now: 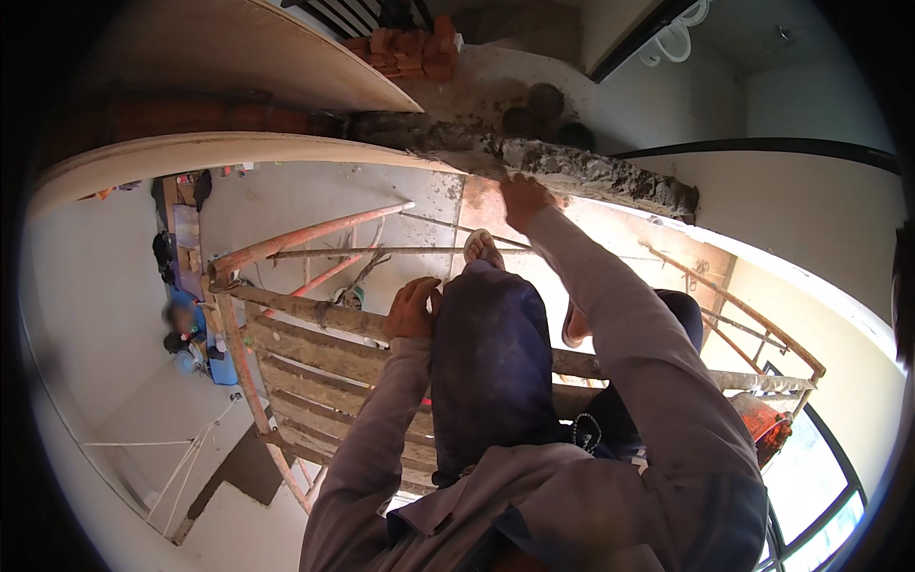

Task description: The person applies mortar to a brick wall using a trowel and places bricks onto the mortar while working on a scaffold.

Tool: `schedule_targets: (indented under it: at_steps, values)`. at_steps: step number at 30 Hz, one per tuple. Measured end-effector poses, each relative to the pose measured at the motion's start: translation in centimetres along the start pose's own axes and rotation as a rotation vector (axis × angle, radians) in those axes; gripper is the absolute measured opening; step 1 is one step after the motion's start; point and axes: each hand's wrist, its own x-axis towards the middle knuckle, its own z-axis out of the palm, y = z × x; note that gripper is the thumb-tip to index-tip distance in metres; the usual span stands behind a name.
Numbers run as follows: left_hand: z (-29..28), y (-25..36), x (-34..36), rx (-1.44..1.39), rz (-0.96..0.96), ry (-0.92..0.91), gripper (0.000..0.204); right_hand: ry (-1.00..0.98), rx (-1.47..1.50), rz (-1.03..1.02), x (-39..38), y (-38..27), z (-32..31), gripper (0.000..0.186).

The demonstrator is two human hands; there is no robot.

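Observation:
My left hand (413, 307) is closed over the front plank (319, 313) of a wooden scaffold deck, beside my bent knee. My right arm stretches far forward, and my right hand (524, 202) is up against the rough, mortar-crusted wall edge (591, 176). Its fingers look curled. What they hold, if anything, is hidden. I sit on the scaffold with my legs over its front side. One sandalled foot (484, 250) hangs over the floor below.
Rusty scaffold pipes (315, 238) rise at the left, with more railing (743, 296) at the right. Stacked bricks (415, 50) and dark round containers (545, 100) lie beyond the wall. Far below left, a person in blue (186, 319) is near scattered items. An orange-red object (761, 424) is at the right.

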Motion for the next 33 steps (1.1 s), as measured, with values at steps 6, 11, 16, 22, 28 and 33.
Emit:
schedule_targets:
  at_steps: [6, 11, 16, 22, 28, 33]
  values:
    - [0.0, 0.3, -0.2, 0.043, 0.022, -0.002, 0.015, -0.050, -0.078, 0.045, -4.5, 7.2, -1.3, 0.045]
    - [0.2, -0.2, -0.5, 0.047, -0.006, -0.020, 0.016, 0.059, -0.146, 0.082, -7.8, 9.0, -1.7, 0.031]
    - [-0.1, -0.8, -0.4, 0.061, -0.022, -0.034, 0.018, 0.135, -0.107, 0.051, -19.5, 11.4, -6.9, 0.023]
    - [-0.8, 2.4, 0.6, 0.028, -0.193, -0.191, 0.029, 0.355, 0.080, 0.200, -47.9, 13.2, -18.2, 0.030]
    - [4.4, -2.9, 3.9, 0.047, 0.047, -0.167, 0.031, 0.549, -0.097, 0.662, -67.6, 10.5, -22.9, 0.017]
    - [8.8, -4.7, 6.4, -0.003, 0.132, -0.211, 0.033, 0.006, -0.393, 0.971, -72.5, 21.6, -17.0, 0.019]
